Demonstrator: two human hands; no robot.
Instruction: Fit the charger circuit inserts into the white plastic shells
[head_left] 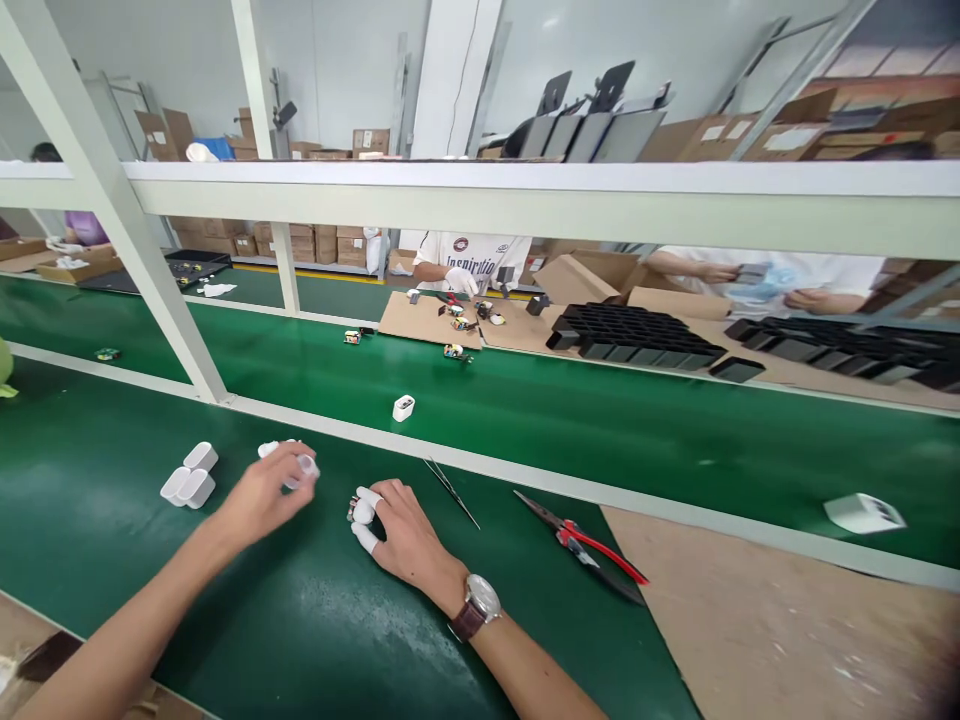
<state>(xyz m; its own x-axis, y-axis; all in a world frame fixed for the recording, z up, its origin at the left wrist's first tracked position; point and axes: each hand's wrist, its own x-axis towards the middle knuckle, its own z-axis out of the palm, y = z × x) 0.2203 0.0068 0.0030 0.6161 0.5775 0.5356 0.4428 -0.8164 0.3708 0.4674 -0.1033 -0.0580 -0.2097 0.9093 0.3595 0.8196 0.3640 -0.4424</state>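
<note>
My left hand (271, 492) has its fingers closed around a translucent white plastic shell (304, 466). Just behind those fingers, white pieces (267, 450) lie partly covered. White finger cots cover the thumb and index finger of my right hand (405, 530), which pinches a small circuit board with a white part (361, 510). A watch (482, 597) is on that wrist. Three white oval shells (196, 488) stand together on the green bench to the left. Right of my right hand lie tweezers (454, 493), then long-nose pliers (574, 540) with red and black handles.
Beyond a white rail (525, 484), a green belt (315, 372) carries white housings (403, 408) and circuit boards (454, 352). Co-workers sit opposite, beside rows of black cases (637, 335). A white frame post (142, 225) rises at left. Cardboard (780, 610) covers the bench's right side.
</note>
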